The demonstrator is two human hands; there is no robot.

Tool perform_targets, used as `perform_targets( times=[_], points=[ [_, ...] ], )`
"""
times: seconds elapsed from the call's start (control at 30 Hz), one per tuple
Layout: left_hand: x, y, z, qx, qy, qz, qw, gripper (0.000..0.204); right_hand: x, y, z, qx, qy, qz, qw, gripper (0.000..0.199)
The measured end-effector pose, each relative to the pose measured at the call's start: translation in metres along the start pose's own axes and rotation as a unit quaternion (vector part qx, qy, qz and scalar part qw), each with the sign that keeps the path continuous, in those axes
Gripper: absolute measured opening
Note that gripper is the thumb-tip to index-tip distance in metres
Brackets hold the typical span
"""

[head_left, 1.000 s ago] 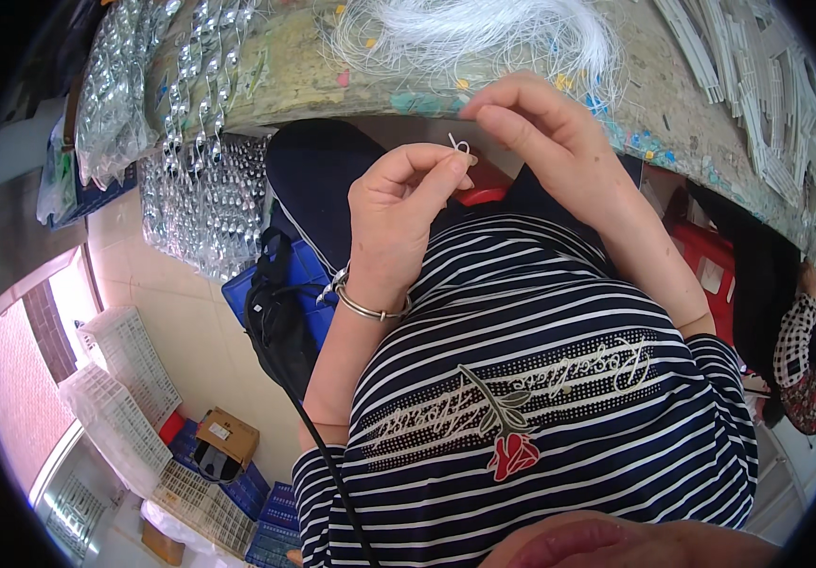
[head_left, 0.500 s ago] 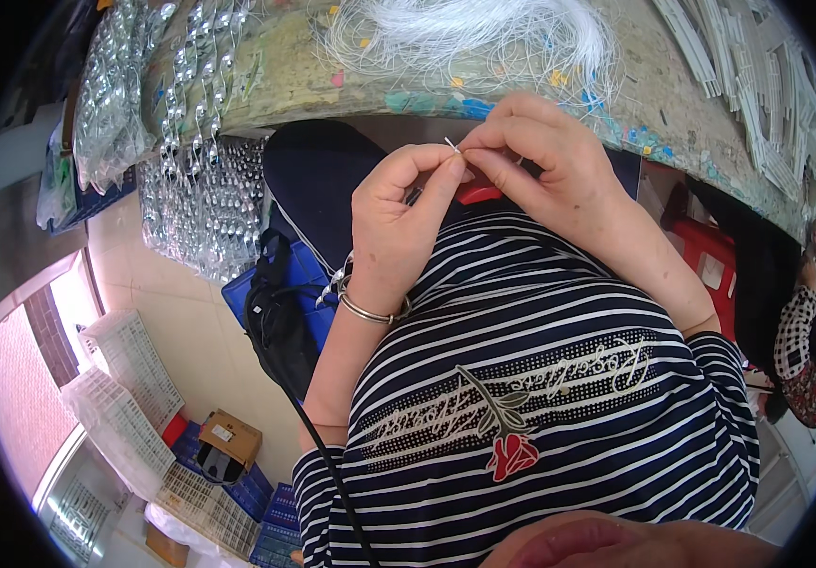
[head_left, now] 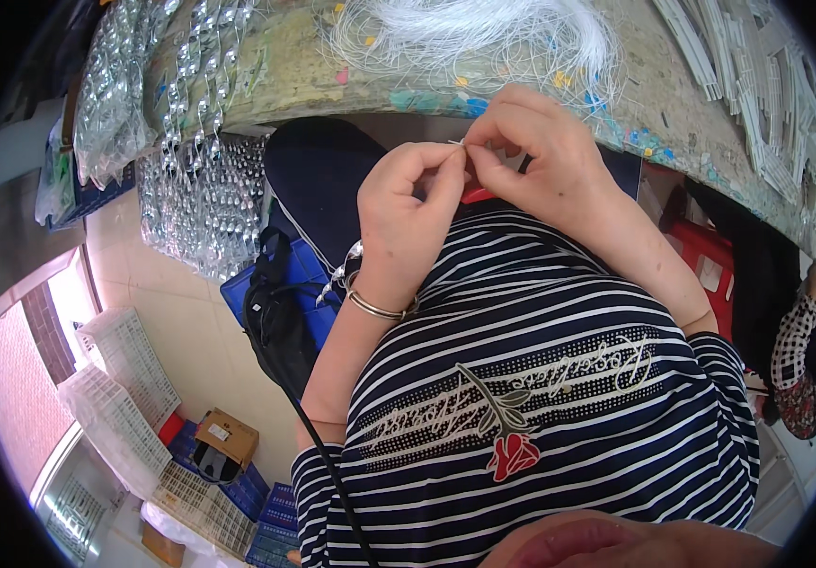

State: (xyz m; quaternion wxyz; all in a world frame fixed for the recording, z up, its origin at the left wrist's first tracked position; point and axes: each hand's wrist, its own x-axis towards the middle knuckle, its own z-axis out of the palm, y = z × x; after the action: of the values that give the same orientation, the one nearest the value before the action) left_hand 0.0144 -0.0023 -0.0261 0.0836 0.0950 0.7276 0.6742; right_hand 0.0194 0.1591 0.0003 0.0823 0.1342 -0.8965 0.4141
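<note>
Across the person's chest lies a navy blue cloth shirt with white stripes, with a red and green rose on its front. Just past the shirt, two bare hands meet, fingertip to fingertip. The left hand has its thumb and pointing finger pressed together on a small, thin white piece. A round silver metal bracelet is around that wrist. The right hand is pinched too, its thumb and pointing finger on the same piece, and its other fingers are curled. The piece is between the two hands, above the lap, and most of it is hidden by the fingertips.

By the left arm is a soft black bag on something flat and blue. A red plastic stool is past the right arm.

Beyond the hands is a worn table with paint spots. On it are a loose pile of thin white strings, shiny silver twisted strips to the left, and long, flat white sticks to the right.

Far off on the left floor are white plastic baskets and a brown cardboard box. Far right, another person in black-and-white checked sleeves is there.
</note>
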Motion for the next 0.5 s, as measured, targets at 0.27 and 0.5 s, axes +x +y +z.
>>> perform_targets(
  times=[0.27,0.5],
  points=[
    [0.003,0.006,-0.012,-0.273,-0.042,-0.173,0.945,0.011,-0.004,0.004,0.001,0.446,-0.065,0.267,0.852,0.005],
    [0.001,0.013,-0.007,-0.136,-0.006,-0.136,0.981,0.008,-0.007,0.006,0.0,0.448,-0.092,0.272,0.847,0.008]
  ],
)
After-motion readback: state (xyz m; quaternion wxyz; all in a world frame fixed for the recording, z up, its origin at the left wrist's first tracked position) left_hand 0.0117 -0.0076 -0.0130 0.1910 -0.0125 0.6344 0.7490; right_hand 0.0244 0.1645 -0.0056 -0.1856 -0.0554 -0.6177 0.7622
